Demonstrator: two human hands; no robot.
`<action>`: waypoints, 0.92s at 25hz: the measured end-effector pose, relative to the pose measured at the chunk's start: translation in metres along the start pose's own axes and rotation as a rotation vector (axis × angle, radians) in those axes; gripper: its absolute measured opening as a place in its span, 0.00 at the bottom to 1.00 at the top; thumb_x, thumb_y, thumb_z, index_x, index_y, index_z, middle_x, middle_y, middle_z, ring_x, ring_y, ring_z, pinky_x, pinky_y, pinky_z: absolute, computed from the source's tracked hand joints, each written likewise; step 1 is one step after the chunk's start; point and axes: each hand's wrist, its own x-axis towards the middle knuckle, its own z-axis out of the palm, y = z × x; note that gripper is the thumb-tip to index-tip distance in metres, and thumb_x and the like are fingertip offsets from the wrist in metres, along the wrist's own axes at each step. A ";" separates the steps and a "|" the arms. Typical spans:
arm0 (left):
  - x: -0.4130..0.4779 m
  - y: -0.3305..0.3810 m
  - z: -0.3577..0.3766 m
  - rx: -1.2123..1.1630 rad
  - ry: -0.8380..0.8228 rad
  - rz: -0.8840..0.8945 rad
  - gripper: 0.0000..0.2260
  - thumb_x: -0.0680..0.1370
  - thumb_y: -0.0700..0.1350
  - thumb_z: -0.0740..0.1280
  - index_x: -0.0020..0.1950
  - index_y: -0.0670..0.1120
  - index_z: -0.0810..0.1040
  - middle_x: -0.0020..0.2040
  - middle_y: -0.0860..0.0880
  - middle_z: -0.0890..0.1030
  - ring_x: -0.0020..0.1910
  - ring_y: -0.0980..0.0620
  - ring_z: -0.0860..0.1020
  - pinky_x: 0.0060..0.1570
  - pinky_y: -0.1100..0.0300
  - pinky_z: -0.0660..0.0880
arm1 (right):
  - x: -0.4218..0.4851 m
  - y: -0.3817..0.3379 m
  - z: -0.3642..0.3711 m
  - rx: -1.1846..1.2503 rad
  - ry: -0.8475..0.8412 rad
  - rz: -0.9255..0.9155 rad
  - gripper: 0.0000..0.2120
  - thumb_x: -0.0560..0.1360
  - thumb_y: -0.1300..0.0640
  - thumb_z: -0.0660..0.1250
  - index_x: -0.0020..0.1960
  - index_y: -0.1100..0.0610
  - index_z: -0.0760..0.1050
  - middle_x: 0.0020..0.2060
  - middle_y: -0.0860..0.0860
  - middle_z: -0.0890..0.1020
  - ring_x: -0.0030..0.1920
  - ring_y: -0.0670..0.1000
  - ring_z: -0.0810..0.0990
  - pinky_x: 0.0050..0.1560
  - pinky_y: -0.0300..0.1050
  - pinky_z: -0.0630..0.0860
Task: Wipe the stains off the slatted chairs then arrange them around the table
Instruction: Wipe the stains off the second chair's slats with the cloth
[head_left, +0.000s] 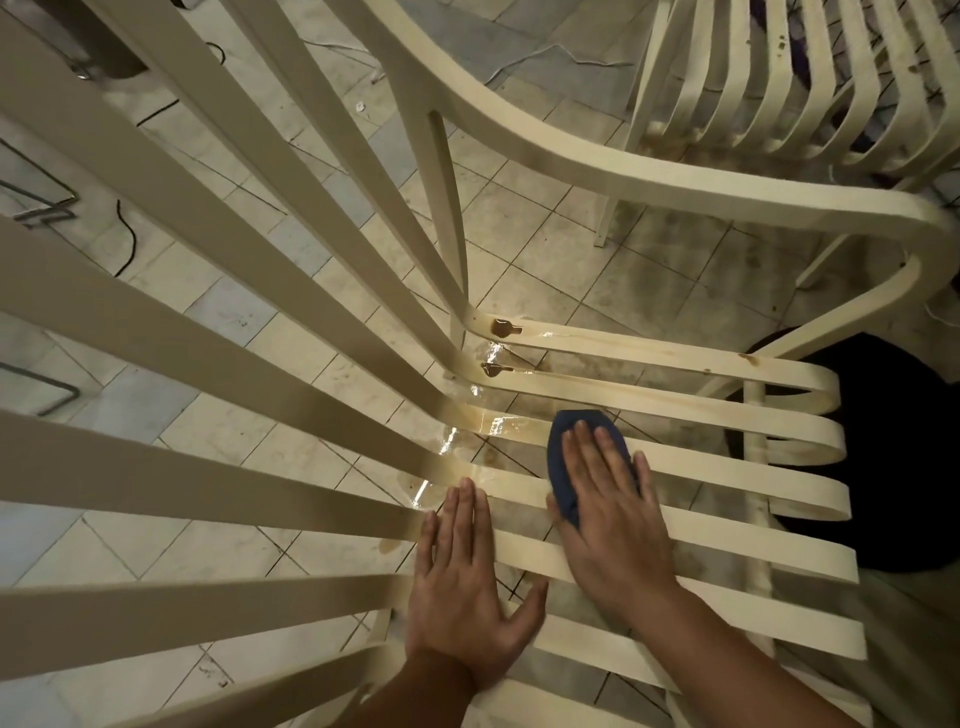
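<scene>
The near slatted chair (727, 410) filled most of the frame, its seat slats running from centre to right. The second slatted chair (779, 78) stood at upper right, well apart.

The right hand (608, 514) lay flat at lower centre, fingers straight and together, pressing a dark blue cloth (560, 470) onto the middle seat slats. It gripped nothing. A flat palm is judged to spread pressure across several slats at once.

The left hand (462, 597) rested just beside it, fingers extended and thumb splayed, bearing on the slats near the seat's bend. It appeared to be steadying the chair.

Brown puddles (503, 327) sat on the upper slats above the cloth, not yet wiped. Wet sheen showed on the slats between them and the cloth. The tiled floor (545, 249) beneath also looked wet.

Most of the cloth was hidden under the palm. The second chair was cut off by the frame edge, though brown spots marked its slats. A black shape (893, 441) at right could not be identified. No table could be made out.
</scene>
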 end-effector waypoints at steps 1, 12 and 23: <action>0.000 0.000 0.000 0.001 -0.009 -0.004 0.46 0.78 0.70 0.57 0.83 0.39 0.51 0.84 0.42 0.49 0.83 0.45 0.49 0.78 0.46 0.47 | 0.006 -0.013 -0.002 0.008 -0.025 -0.009 0.33 0.84 0.38 0.44 0.83 0.52 0.44 0.83 0.47 0.46 0.82 0.47 0.38 0.79 0.56 0.42; -0.001 -0.003 0.001 0.040 0.024 0.001 0.45 0.77 0.70 0.56 0.82 0.38 0.55 0.83 0.40 0.54 0.83 0.44 0.51 0.79 0.47 0.46 | 0.021 -0.055 0.001 -0.016 0.047 0.033 0.33 0.79 0.45 0.50 0.82 0.55 0.51 0.82 0.52 0.54 0.82 0.50 0.49 0.79 0.62 0.41; -0.001 -0.005 0.000 0.076 -0.100 0.039 0.41 0.77 0.69 0.55 0.81 0.41 0.63 0.81 0.39 0.62 0.82 0.41 0.54 0.79 0.45 0.46 | 0.046 -0.100 0.001 0.220 -0.067 -0.048 0.34 0.83 0.46 0.57 0.82 0.54 0.46 0.82 0.50 0.47 0.82 0.50 0.44 0.81 0.58 0.45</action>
